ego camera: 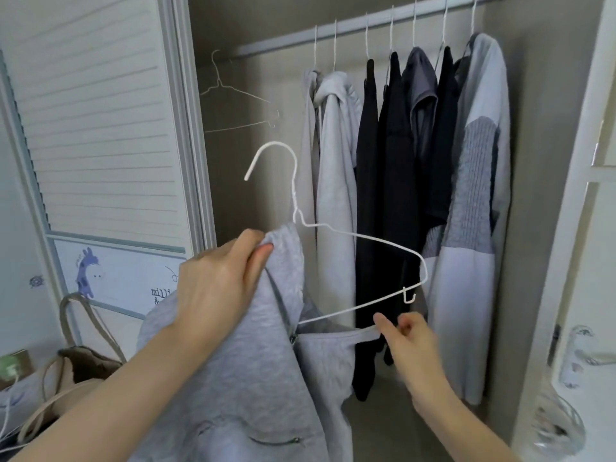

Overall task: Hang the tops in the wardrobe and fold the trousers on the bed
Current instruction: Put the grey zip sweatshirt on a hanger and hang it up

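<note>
The left hand [220,281] is gripping a soft, heathered grey top [253,388] at its shoulder, bunched over a thin white wire hanger [360,238]. The right hand [408,341] is pinching the top's neckline under the hanger's bottom bar. Behind, grey and black garments [396,181] are hanging from the wardrobe rail [353,28].

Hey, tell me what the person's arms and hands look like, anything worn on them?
Both forearms are bare as far as the frame shows. No sleeve, glove, watch or bracelet shows on either. The left hand and right hand show no rings, and the right is slightly blurred.
</note>
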The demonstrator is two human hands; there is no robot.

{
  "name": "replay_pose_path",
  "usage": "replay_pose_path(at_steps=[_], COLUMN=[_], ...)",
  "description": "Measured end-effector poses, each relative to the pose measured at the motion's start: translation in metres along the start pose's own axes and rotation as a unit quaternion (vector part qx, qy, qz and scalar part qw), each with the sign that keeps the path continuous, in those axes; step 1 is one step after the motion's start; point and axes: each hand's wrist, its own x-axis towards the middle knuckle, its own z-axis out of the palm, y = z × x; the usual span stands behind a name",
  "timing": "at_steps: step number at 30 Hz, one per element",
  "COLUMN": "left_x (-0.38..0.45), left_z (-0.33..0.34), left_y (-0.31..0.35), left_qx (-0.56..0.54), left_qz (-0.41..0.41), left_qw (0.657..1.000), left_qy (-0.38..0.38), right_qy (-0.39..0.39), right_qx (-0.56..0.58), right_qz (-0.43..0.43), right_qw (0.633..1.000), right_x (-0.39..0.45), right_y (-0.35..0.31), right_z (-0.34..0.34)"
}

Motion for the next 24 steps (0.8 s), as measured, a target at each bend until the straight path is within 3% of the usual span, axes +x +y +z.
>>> replay_pose_path(at_steps=[1,2,3,5,9,13,16,22,24], left_x=[-0.002,-0.005,-0.008,-0.014,-0.020,-0.027,-0.038,-0.058,-0.064], left_z=[0.001,0.002,0.003,0.002,-0.002,-0.014,-0.024,-0.032,-0.036], left_y=[-0.001,-0.002,-0.001,-0.002,-0.011,-0.030,-0.040,-0.050,-0.053], left_qx=[0.003,0.005,0.004,0.005,0.037,0.145,0.184,0.139,0.130], left_qz=[0.015,0.037,0.065,0.111,0.157,0.183,0.217,0.224,0.239], left_qw=[1.000,0.999,0.997,0.992,0.985,0.970,0.957,0.964,0.961], left_qy=[0.014,0.029,0.042,0.057,0.060,0.061,0.046,-0.018,-0.043], right_qy=[-0.095,-0.187,-0.259,-0.335,-0.342,-0.228,-0.140,-0.086,-0.058], right_qx=[0.061,0.133,0.182,0.196,0.163,0.324,0.404,0.387,0.336], right_qz=[0.167,0.305,0.389,0.432,0.402,0.389,0.329,0.230,0.188], right_qw=[0.980,0.924,0.865,0.814,0.834,0.832,0.842,0.889,0.921], right_x=[0.009,0.018,0.024,0.031,0.018,0.014,0.013,0.014,0.017], right_y=[0.002,0.002,0.003,0.010,0.023,0.034,0.027,0.011,0.012], right_z=[0.000,0.000,-0.001,0.000,0.015,0.011,-0.005,-0.026,-0.033])
